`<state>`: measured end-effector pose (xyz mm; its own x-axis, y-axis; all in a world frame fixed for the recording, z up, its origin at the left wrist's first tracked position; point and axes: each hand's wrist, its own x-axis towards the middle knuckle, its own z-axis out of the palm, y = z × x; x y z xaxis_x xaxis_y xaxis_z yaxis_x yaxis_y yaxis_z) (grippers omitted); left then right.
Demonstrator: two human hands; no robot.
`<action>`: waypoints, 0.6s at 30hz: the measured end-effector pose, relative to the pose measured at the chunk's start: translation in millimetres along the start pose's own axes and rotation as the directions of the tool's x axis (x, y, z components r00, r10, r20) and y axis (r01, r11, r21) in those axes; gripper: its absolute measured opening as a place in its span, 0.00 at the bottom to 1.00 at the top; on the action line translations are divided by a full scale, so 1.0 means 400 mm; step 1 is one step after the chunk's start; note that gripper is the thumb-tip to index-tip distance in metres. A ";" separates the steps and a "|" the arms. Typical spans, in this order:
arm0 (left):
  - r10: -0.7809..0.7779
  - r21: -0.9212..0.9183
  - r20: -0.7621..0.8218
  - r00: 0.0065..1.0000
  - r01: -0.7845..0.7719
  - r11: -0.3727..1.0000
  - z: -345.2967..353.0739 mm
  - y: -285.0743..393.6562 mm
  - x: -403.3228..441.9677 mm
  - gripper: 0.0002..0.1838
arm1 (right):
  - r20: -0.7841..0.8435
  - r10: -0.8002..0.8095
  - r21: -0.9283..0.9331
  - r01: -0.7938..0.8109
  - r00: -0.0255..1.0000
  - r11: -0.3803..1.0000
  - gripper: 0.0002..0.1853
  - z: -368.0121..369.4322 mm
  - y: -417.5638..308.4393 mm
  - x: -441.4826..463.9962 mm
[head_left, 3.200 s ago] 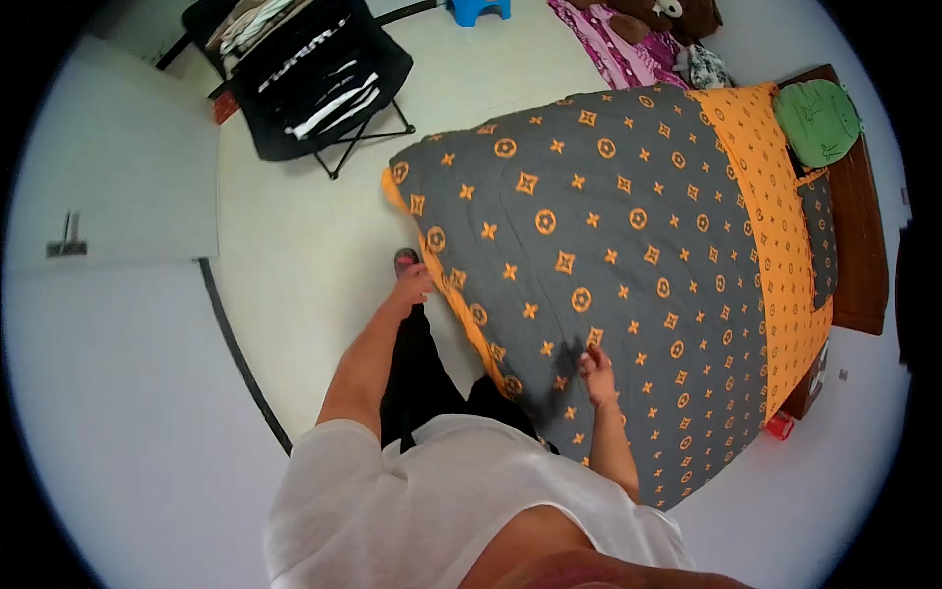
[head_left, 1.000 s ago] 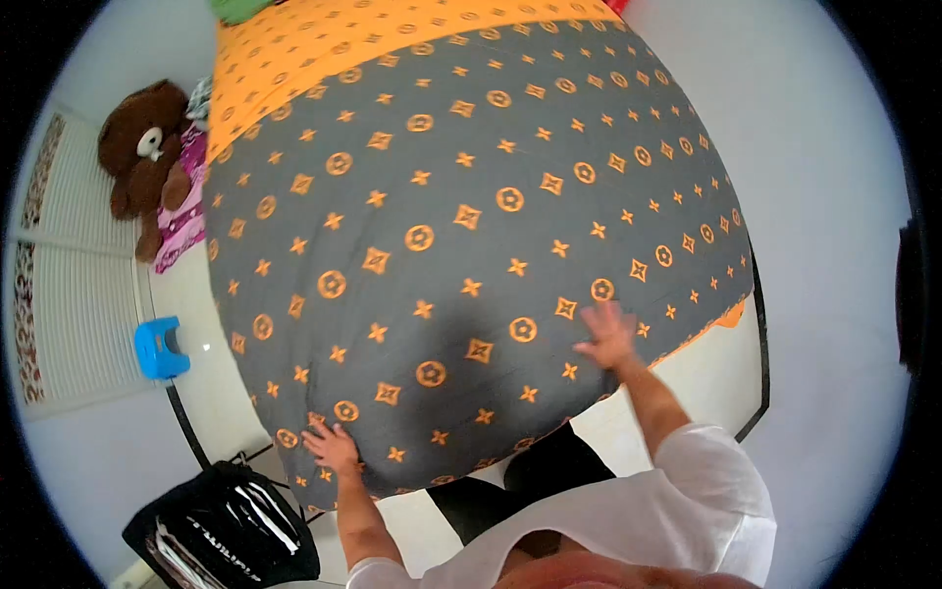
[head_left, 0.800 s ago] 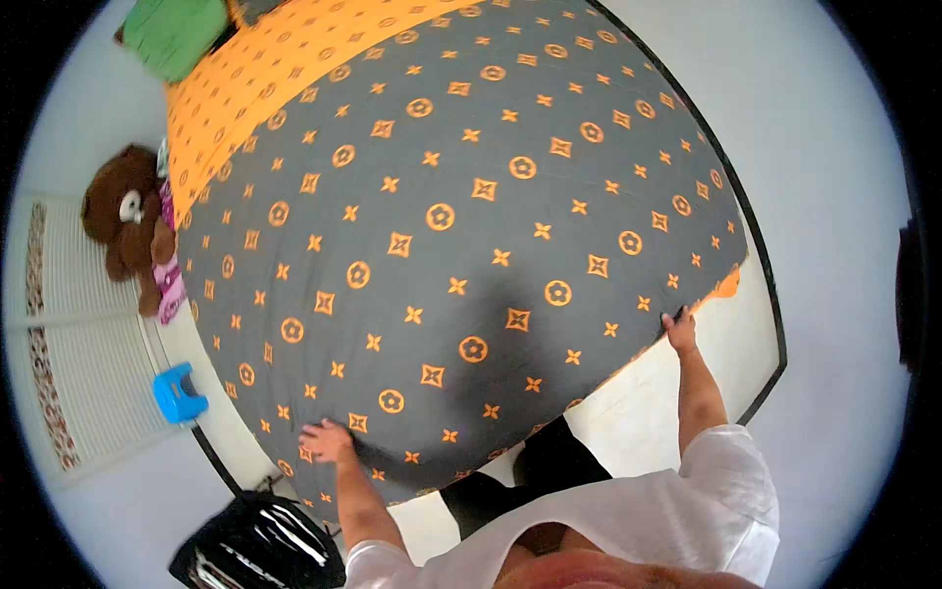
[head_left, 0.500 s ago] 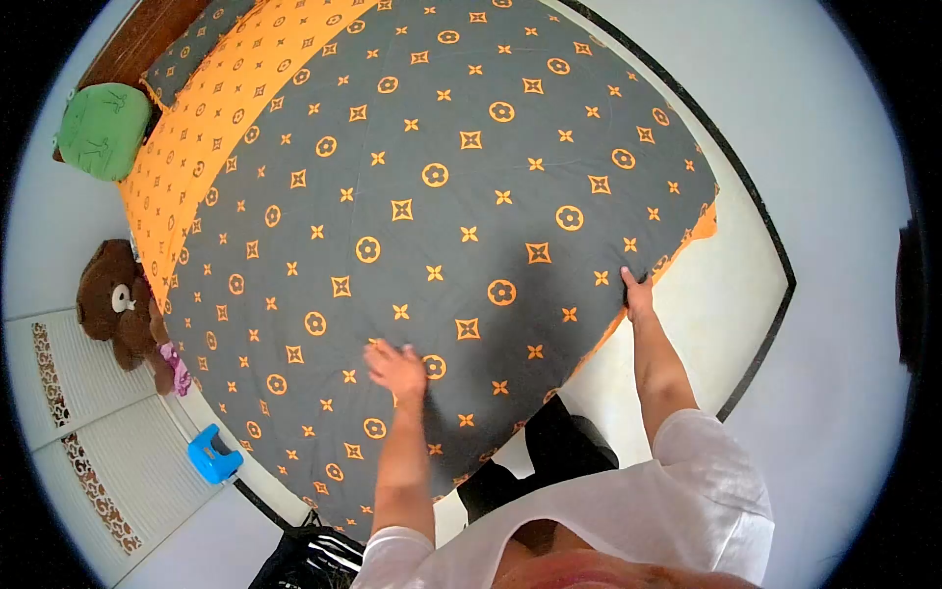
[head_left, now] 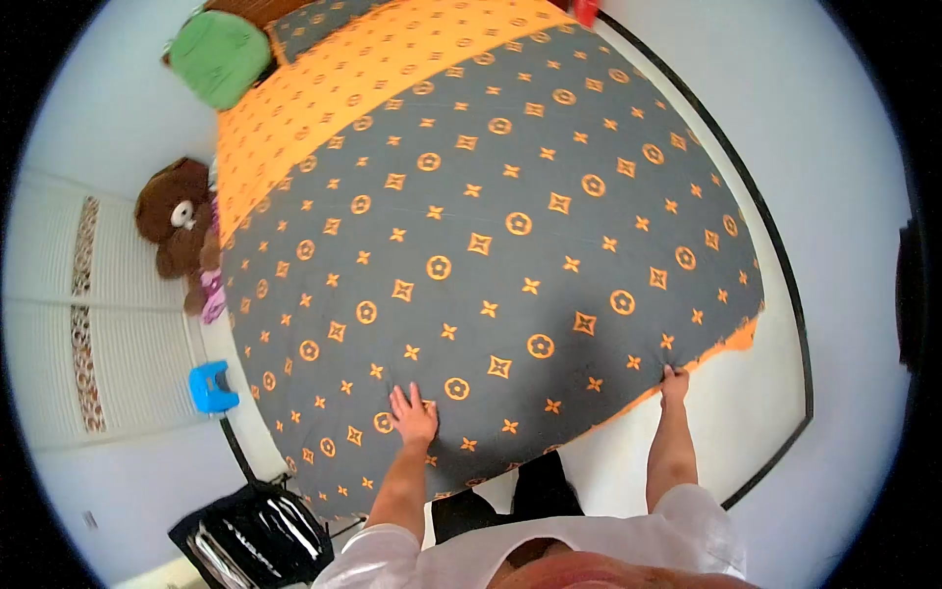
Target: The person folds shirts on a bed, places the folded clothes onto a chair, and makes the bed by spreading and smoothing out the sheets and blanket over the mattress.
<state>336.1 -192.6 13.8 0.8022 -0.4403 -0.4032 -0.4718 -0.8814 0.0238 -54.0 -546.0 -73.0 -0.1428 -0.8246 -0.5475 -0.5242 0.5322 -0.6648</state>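
Observation:
A dark grey duvet [head_left: 549,265] with orange flower and star motifs covers most of the bed. My left hand [head_left: 414,417] lies on its top near the front side, palm down and fingers spread. At the duvet's front edge, toward the right corner, my right hand [head_left: 674,381] pinches the fabric, thumb on top; small creases gather there. The duvet's orange underside [head_left: 726,346] shows along this edge.
An orange patterned sheet [head_left: 314,93], a grey pillow [head_left: 319,27] and a green cushion [head_left: 221,59] are at the bed's head. A brown teddy bear [head_left: 177,211], blue stool [head_left: 213,387] and black rack bag [head_left: 257,535] stand on the left.
The view has turned, bringing more of the bed's head into sight. My left hand has come down flat on the duvet. The right hand keeps its grip on the edge.

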 end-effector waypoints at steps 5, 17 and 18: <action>-0.604 -0.186 0.165 0.780 0.626 0.757 -0.003 -0.097 -0.093 0.33 | -0.088 -0.735 -0.619 0.541 0.672 0.569 0.27 0.135 -0.291 -0.217; -0.376 -0.193 0.907 0.189 0.981 0.027 0.200 -0.654 -0.640 0.22 | 0.235 -0.132 -0.931 0.262 0.963 0.253 0.17 -0.367 0.020 -0.053; -0.534 -0.108 0.823 0.196 0.975 0.192 0.216 -0.694 -0.669 0.20 | 0.016 -0.293 -0.908 0.136 0.956 0.396 0.14 -0.379 -0.005 -0.114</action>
<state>220.8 184.7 36.1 0.1082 0.5247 -0.8444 0.7311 -0.6175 -0.2901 -173.6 -538.7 30.4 0.0303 -0.9410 -0.3369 -0.9895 -0.0760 0.1232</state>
